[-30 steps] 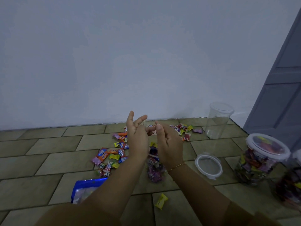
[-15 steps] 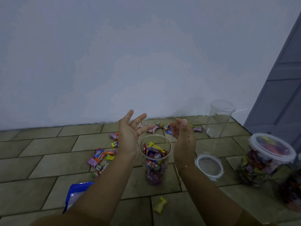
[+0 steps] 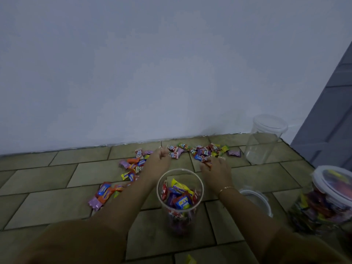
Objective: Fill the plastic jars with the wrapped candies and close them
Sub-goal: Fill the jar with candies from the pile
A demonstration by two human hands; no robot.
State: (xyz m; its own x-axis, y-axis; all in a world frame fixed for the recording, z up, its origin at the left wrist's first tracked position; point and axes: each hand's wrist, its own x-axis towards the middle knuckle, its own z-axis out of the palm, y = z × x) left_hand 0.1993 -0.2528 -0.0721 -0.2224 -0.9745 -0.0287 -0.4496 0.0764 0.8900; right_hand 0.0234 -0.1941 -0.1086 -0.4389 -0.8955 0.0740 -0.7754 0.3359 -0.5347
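A clear open jar (image 3: 180, 197), partly filled with wrapped candies, stands on the tiled floor between my forearms. Beyond it, loose wrapped candies (image 3: 202, 151) lie in a pile by the wall. My left hand (image 3: 159, 161) reaches down at the pile's left end, its fingers curled onto red-and-white candies. On the pile's near side, my right hand (image 3: 216, 169) curls its fingers round a red candy. The jar's lid (image 3: 256, 199) lies on the floor to the right of the jar.
An empty lidless jar (image 3: 264, 141) stands at the back right near the wall. A full jar with its lid on (image 3: 327, 199) stands at the right edge. More candies (image 3: 131, 165) are scattered to the left. A grey door (image 3: 331, 115) is on the right.
Both hands were raised, open, over the jar's mouth. They have since moved forward and down onto the candy pile by the wall, and their fingers have curled. The jar holds more candies.
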